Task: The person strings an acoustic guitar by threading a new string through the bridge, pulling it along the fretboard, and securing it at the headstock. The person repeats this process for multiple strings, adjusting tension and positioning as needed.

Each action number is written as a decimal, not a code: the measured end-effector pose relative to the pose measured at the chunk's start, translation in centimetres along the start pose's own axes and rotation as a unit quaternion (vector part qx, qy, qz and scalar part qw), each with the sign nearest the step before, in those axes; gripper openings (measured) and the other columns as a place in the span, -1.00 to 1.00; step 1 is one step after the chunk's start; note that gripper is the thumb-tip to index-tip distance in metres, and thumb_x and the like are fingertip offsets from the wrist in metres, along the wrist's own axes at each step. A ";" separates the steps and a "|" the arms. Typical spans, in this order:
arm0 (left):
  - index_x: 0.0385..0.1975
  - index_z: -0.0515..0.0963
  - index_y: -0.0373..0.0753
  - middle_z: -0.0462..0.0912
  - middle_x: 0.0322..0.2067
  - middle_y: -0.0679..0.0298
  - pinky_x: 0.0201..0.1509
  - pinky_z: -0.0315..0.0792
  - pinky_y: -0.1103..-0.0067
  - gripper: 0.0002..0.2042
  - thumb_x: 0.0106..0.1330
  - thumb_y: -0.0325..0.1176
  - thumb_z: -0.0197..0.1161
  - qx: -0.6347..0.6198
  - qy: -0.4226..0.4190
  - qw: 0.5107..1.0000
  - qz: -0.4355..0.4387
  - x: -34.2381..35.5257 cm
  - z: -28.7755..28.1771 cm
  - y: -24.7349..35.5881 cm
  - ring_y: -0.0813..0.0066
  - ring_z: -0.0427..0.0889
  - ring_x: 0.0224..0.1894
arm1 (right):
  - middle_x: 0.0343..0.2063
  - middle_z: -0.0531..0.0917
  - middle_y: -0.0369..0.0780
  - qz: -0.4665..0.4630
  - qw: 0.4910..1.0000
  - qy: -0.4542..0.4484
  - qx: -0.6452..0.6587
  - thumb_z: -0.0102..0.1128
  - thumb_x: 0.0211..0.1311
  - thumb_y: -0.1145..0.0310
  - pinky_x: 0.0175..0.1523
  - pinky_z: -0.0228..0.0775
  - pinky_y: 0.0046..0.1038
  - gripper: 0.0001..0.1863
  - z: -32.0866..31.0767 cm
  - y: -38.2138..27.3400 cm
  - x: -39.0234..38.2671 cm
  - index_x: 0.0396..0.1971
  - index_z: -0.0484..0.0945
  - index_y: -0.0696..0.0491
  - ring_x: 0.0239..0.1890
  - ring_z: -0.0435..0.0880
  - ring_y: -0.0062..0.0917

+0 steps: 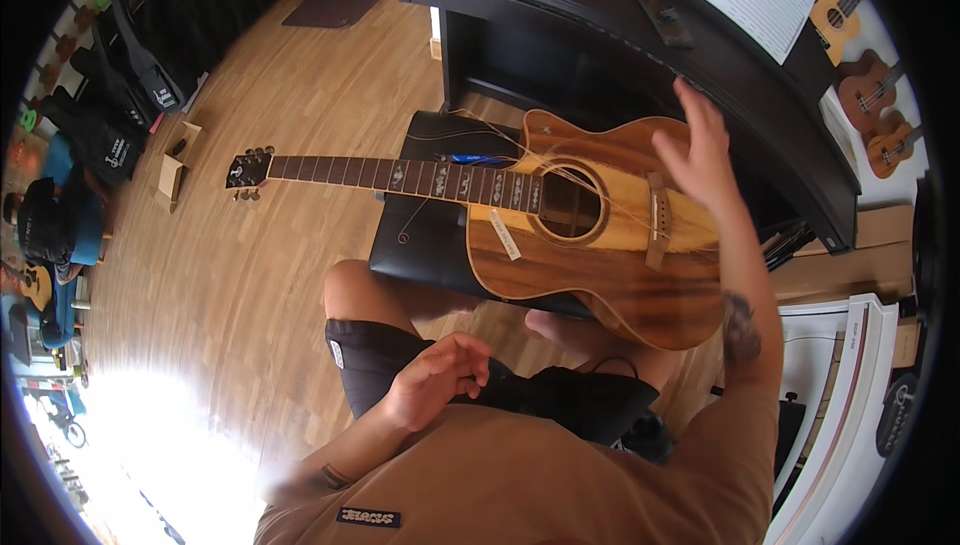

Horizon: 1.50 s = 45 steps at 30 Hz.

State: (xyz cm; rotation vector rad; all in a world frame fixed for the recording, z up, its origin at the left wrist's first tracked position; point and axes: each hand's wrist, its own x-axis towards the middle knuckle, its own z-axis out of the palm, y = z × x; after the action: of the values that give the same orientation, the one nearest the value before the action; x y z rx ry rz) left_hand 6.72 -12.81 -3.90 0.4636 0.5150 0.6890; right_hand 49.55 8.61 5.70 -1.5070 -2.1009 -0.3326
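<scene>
An acoustic guitar point(620, 285) with a brown and yellow wood top lies face up across a black padded bench point(412, 230), its neck and headstock pointing left. Several loose strings point(625, 207) cross the soundhole area and trail past the bridge point(658, 220). On the body, below the fretboard's end, sits a pale paper strip point(505, 235). My right hand point(697, 145) is raised by the guitar's far right side, fingers apart, holding nothing. Over my lap, my left hand point(437, 380) hangs with loosely bent fingers and nothing visible in it.
Behind the neck, a small blue object point(475, 158) rests on the bench. A black digital piano point(600, 15) stands beyond, bearing a printed sheet point(758, 0). Small ukuleles point(868, 95) hang at the right. Dark gig bags point(150, 75) stand at the left, near another person point(50, 220).
</scene>
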 end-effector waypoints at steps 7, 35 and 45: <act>0.00 0.49 -0.21 0.58 -0.14 0.24 -0.01 0.43 0.44 -0.61 0.42 -0.02 0.11 0.049 0.068 0.996 0.014 -0.1 0.6 0.9 0.37 0.57 -0.08 | 0.28 0.48 -0.03 0.075 0.995 -0.031 0.065 0.39 0.17 0.33 0.44 0.15 -0.08 -0.31 -4.7 -9.9 -16.5 0.34 0.44 0.06 0.33 0.41 -0.05; 0.39 0.37 -0.08 0.37 0.34 -0.06 0.38 0.37 0.12 -0.41 0.35 -0.06 0.16 0.612 0.538 0.570 0.106 0.8 -20.9 2.6 -0.18 0.41 0.34 | 0.46 0.19 0.14 0.534 0.827 -0.177 -0.012 0.23 0.16 -0.04 0.43 0.25 -0.01 -0.14 3.5 -5.7 -41.7 0.48 0.29 -0.08 0.40 0.31 0.18; 0.39 0.39 -0.04 0.48 0.29 -0.09 0.39 0.38 0.18 -0.35 0.32 0.08 0.16 0.629 0.522 0.574 0.050 1.8 -22.0 4.7 -0.10 0.48 0.32 | 0.43 0.29 0.02 0.565 0.808 -0.166 -0.020 0.27 0.17 -0.05 0.39 0.30 -0.04 -0.14 3.2 -6.2 -38.9 0.44 0.32 0.04 0.35 0.40 0.10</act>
State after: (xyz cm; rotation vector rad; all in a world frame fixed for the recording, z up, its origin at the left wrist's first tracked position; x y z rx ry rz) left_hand -7.22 -3.28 -18.90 1.4450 2.2112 0.5379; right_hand 52.16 -23.21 -17.67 -2.6393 -1.0229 0.3666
